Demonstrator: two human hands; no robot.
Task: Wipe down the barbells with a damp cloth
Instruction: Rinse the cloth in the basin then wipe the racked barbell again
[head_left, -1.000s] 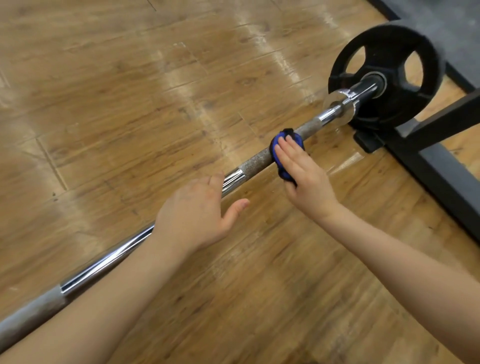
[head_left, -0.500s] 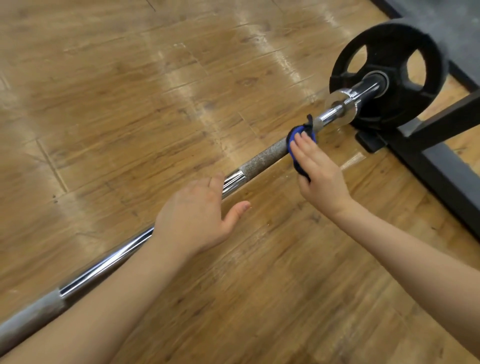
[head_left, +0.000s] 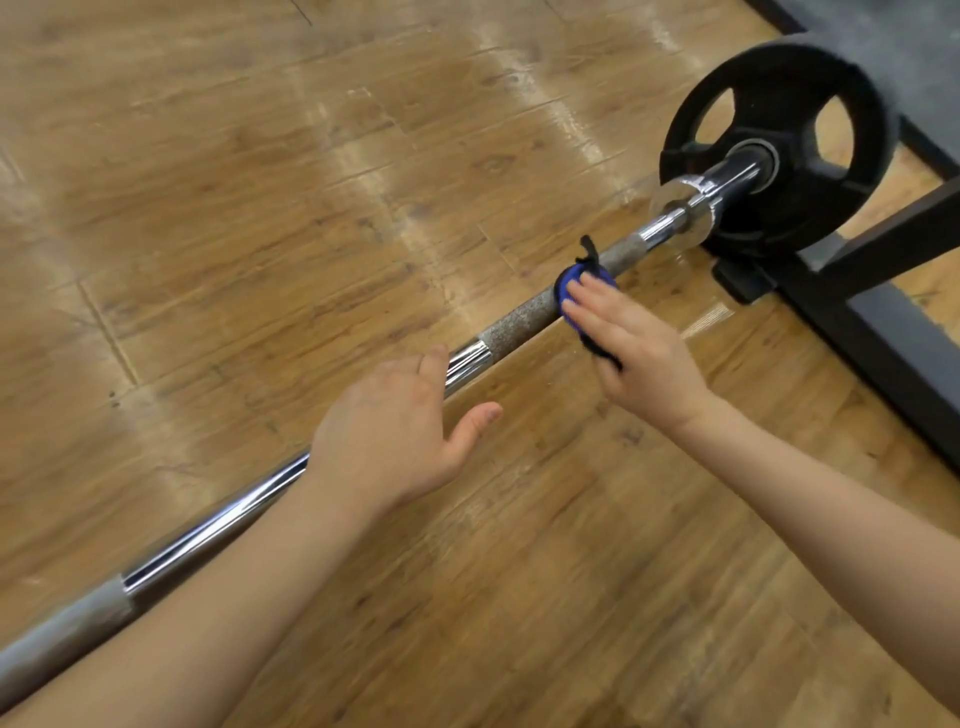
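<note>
Barbell (head_left: 524, 317) runs near-left to far-right; right hand (head_left: 631, 343), nearer the plate (head_left: 779, 150), presses the cloth (head_left: 569, 283) flat-fingered; left hand (head_left: 395, 436) rests open.

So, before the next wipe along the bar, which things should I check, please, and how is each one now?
1. Blue cloth lies against the barbell: ok.
2. Right hand presses the cloth with straight fingers: ok.
3. Left hand steadies the chrome part: ok.
4. Cloth's black strap sticks up loose and may catch: not ok.
5. Weight plate seated on the sleeve: ok.
6. Cloth is damp: cannot tell.
</note>
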